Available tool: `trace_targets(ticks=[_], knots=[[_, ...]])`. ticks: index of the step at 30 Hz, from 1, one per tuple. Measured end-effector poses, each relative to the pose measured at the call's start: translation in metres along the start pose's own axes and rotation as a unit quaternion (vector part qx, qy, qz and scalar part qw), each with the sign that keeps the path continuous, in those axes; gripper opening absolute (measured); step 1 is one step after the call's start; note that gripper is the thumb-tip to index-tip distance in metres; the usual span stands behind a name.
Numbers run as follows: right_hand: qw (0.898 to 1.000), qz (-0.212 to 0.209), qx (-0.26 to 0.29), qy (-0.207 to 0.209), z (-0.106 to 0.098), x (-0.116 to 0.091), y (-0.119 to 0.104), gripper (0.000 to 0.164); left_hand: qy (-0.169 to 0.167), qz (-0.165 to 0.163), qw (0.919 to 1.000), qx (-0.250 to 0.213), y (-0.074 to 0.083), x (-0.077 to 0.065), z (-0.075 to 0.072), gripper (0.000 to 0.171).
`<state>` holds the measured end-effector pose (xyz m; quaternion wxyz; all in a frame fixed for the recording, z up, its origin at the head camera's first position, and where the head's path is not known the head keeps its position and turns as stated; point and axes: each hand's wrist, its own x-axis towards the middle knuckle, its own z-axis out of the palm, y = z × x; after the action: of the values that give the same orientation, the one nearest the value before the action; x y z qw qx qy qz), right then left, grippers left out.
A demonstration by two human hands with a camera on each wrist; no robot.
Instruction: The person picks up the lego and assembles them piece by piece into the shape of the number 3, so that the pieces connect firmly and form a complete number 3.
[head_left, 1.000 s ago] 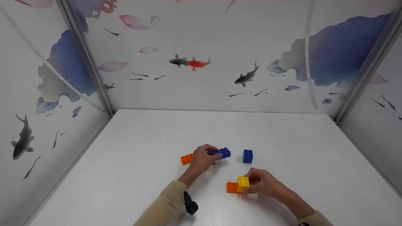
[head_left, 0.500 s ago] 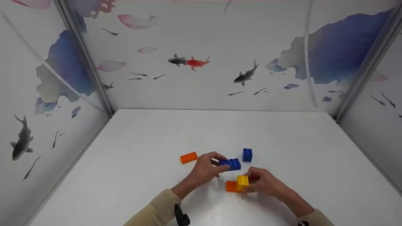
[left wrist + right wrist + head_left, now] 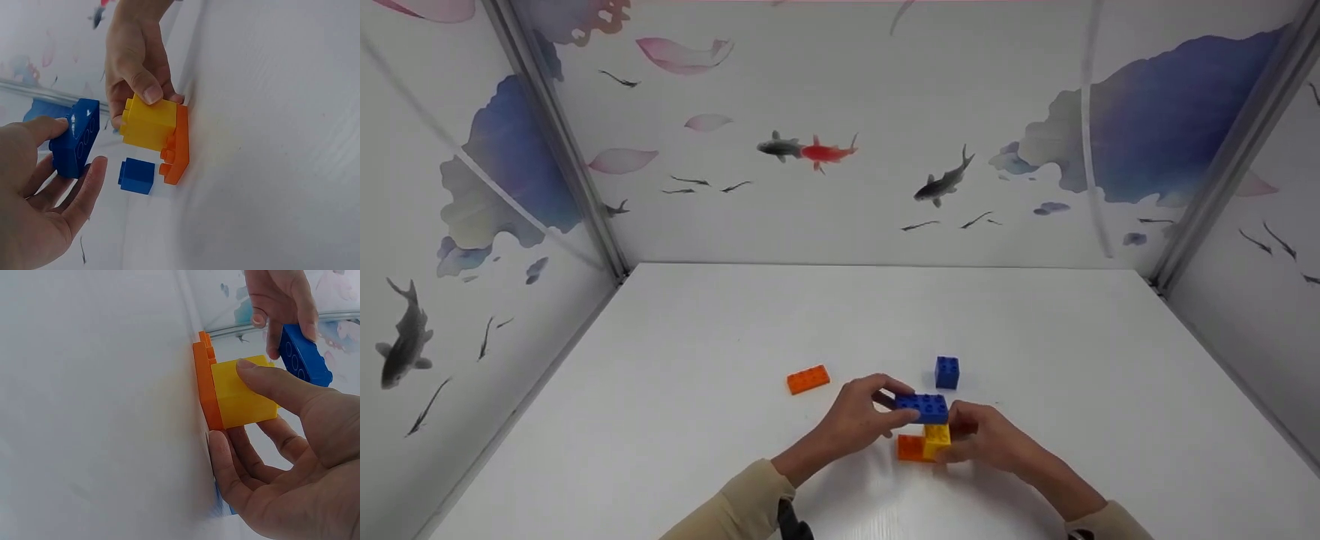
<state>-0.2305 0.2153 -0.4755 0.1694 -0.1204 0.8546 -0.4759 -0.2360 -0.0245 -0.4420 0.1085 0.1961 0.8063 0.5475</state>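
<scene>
My left hand (image 3: 855, 420) pinches a long blue brick (image 3: 924, 409) between thumb and fingers. That brick is held just above a yellow brick (image 3: 151, 122), a gap showing between them in both wrist views. The yellow brick stands on one end of a flat orange brick (image 3: 910, 448), whose other studs are bare. My right hand (image 3: 994, 442) grips the yellow brick from the right, thumb on its near side in the right wrist view, with the fingers at its far side and by the orange brick's end.
A smaller blue brick (image 3: 947, 372) stands on the white table (image 3: 697, 375) behind the hands. A second flat orange brick (image 3: 808, 379) lies to the left of it. Printed white panels (image 3: 870, 217) wall in the table at the back and both sides.
My left hand has carried the long blue brick right and toward me, from beside the loose orange brick to over the yellow one. The right hand keeps its grip in place.
</scene>
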Motion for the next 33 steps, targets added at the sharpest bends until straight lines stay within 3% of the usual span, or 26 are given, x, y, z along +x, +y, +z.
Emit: trace_targets(ticks=[16,28,33], knots=[[1.000,-0.001,-0.025,0.005,0.001,-0.001,-0.005,0.032,-0.041,-0.043,0.9969,-0.051,-0.012,-0.002,0.007,0.027],[0.998,0.023,-0.049,0.025,0.002,0.000,-0.004,0.033,-0.025,-0.061,0.9960,-0.061,-0.011,0.001,0.014,0.026],[0.998,0.030,-0.054,0.032,0.003,0.000,-0.003,0.033,-0.028,-0.053,0.9962,-0.063,-0.010,0.002,0.013,0.025]])
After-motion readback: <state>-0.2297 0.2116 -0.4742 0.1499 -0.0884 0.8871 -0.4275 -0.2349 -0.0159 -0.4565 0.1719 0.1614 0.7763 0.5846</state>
